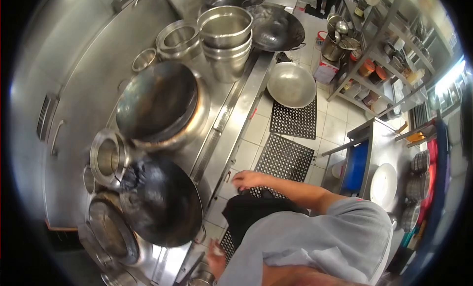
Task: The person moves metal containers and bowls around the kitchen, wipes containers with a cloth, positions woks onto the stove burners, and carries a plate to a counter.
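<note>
My right hand (249, 180) hangs in front of my dark lower clothing, beside the stove's front edge. Its fingers are curled, and whatever they may hold is hidden. Lower down, my left hand (215, 256) is partly visible with its fingers apart and loosely bent; a small pale patch shows at it. The nearest large thing is a black wok (165, 202) on the steel stove, its loop handle pointing toward my left hand. Beyond it, another dark wok (157, 101) rests tilted over a burner ring. Neither wok is touched by my hands.
Steel pots (225, 29) are stacked on the range, with a large wok (276, 29) behind. A wide metal bowl (291, 85) is near black perforated floor mats (284, 158). On the right are a loaded shelf rack (384, 64) and a counter with a white plate (383, 187).
</note>
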Available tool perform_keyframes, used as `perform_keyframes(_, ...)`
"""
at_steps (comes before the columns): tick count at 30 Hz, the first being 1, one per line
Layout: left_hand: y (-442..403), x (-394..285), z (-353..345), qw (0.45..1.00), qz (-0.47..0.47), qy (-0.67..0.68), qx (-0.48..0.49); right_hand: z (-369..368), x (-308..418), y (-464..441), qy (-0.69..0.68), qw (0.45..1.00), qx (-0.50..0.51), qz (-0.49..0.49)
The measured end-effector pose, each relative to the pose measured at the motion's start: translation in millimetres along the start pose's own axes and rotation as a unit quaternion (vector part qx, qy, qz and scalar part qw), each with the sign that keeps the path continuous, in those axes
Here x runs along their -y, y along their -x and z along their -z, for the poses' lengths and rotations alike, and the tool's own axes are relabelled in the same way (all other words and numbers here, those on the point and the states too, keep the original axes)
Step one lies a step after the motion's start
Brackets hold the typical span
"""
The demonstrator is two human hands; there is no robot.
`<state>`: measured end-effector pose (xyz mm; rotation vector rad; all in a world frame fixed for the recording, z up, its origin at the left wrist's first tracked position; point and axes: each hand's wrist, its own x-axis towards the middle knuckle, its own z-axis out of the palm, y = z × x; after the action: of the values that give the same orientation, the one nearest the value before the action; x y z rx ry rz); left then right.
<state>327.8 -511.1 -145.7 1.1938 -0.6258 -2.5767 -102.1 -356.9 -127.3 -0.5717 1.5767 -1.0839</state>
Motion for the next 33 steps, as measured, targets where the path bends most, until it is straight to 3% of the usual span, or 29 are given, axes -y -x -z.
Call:
perform_keyframes(2, -19, 16, -22, 0.992, 0.037, -0.102, -0.066, 59, -26, 12, 0.018, 0.994, -0.099, -0.038)
perform_keyframes(4, -51, 18, -49, 0.975, 0.063, -0.188, -0.102, 118, -53, 29, 0.214, 0.951, -0.217, -0.055)
perform_keyframes(6, -83, 16, -77, 0.954, 0.067, -0.272, -0.107, 173, -62, 59, 0.313, 0.902, -0.268, -0.132)
perform_keyframes(8, -109, 14, -100, 0.922, 0.062, -0.366, -0.113, 232, -59, 84, 0.271, 0.882, -0.366, -0.12)
perform_keyframes(11, -126, 20, -125, 0.844, 0.041, -0.521, -0.119, 354, -37, 103, 0.44, 0.764, -0.469, -0.045)
perform_keyframes(12, -128, 22, -132, 0.814, 0.03, -0.569, -0.118, 391, -16, 105, 0.469, 0.726, -0.497, -0.077)
perform_keyframes(15, -118, 46, -139, 0.712, -0.006, -0.691, -0.124, 497, 47, 105, 0.581, 0.614, -0.533, -0.027)
perform_keyframes(19, -74, 89, -157, 0.593, -0.064, -0.793, -0.126, 614, 58, 82, 0.645, 0.606, -0.464, 0.038)
perform_keyframes(20, -60, 100, -162, 0.558, -0.076, -0.818, -0.119, 624, 63, 82, 0.648, 0.654, -0.39, 0.012)
perform_keyframes(21, -51, 110, -168, 0.513, -0.094, -0.847, -0.106, 633, 69, 81, 0.648, 0.693, -0.315, -0.015)
perform_keyframes(22, -45, 120, -175, 0.452, -0.131, -0.879, -0.08, 644, 72, 81, 0.651, 0.694, -0.309, -0.003)
perform_keyframes(24, -45, 142, -176, 0.331, -0.226, -0.916, -0.026, 649, 73, 81, 0.632, 0.721, -0.264, 0.108)
perform_keyframes(25, -47, 152, -181, 0.272, -0.286, -0.919, -0.002, 650, 87, 81, 0.637, 0.717, -0.257, 0.119)
perform_keyframes(27, -27, 169, -182, 0.598, -0.081, -0.776, -0.183, 626, 106, 92, 0.584, 0.725, -0.31, 0.195)
perform_keyframes(28, -24, 180, -186, 0.604, -0.077, -0.769, -0.192, 619, 109, 97, 0.587, 0.725, -0.299, 0.202)
perform_keyframes(30, -29, 212, -186, 0.573, -0.127, -0.745, -0.319, 612, 125, 103, 0.513, 0.673, -0.461, 0.266)
perform_keyframes(31, -31, 219, -196, 0.709, -0.098, -0.546, -0.435, 614, 142, 111, 0.489, 0.665, -0.492, 0.274)
perform_keyframes(32, -32, 189, -274, 0.793, -0.062, -0.305, -0.524, 619, 162, 118, 0.448, 0.665, -0.525, 0.285)
perform_keyframes(33, -36, 189, -261, 0.802, -0.076, -0.302, -0.51, 623, 190, 131, 0.401, 0.691, -0.542, 0.262)
